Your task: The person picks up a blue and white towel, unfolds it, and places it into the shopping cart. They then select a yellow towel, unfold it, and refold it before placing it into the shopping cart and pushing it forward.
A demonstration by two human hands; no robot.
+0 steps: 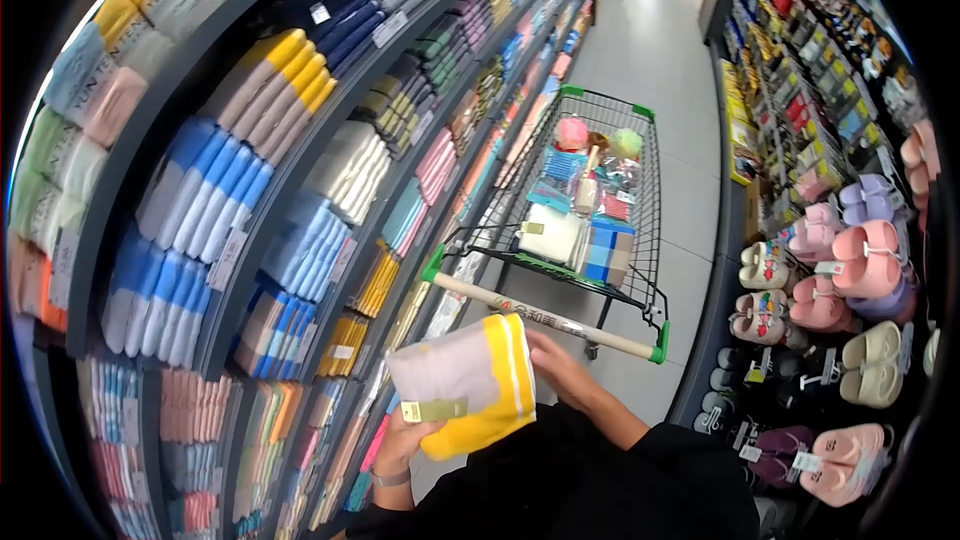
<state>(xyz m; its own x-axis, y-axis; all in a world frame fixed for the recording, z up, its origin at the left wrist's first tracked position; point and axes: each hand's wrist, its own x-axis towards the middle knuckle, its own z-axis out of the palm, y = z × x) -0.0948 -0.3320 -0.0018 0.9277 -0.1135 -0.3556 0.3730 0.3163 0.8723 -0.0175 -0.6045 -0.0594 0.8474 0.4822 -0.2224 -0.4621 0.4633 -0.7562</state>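
A folded towel (455,375), grey-lilac with yellow and white bands and a small olive tag, is held up in front of my body. My left hand (400,443) grips its lower left edge, the fingers partly hidden beneath it. At the right edge, my right hand (560,368) holds the towel, with its fingertips behind the fabric. Just beyond is a shopping cart (650,220) with a pale handle (545,315) and green corners. Inside lie a white towel (552,237), a blue-and-brown checked towel (606,250), and several packaged items.
Shelves of folded towels (205,190) line the left side, including grey-and-yellow ones (275,90). On the right, a rack carries slippers (865,260) and hanging packaged goods (790,80). The tiled aisle floor (650,50) runs ahead between them.
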